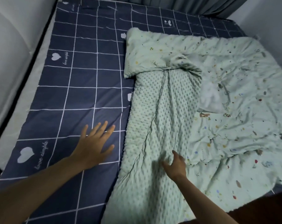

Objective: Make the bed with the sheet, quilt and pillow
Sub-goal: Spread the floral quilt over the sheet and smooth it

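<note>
A navy sheet [82, 88] with white grid lines and hearts lies spread flat over the left half of the bed. A pale green quilt [225, 126] with small flower prints covers the right half, crumpled, its dotted underside [161, 110] folded over along the left edge. A white patch [211, 97] shows in the quilt's middle; whether it is the pillow I cannot tell. My left hand [95, 143] rests flat on the sheet, fingers spread. My right hand [175, 164] hovers over the dotted fold, fingers apart, holding nothing.
A white wall [11, 46] runs along the bed's left side, with a strip of bare mattress edge [24, 88] beside the sheet. Grey curtains [201, 5] hang at the head. A dark edge [258, 207] shows at the lower right.
</note>
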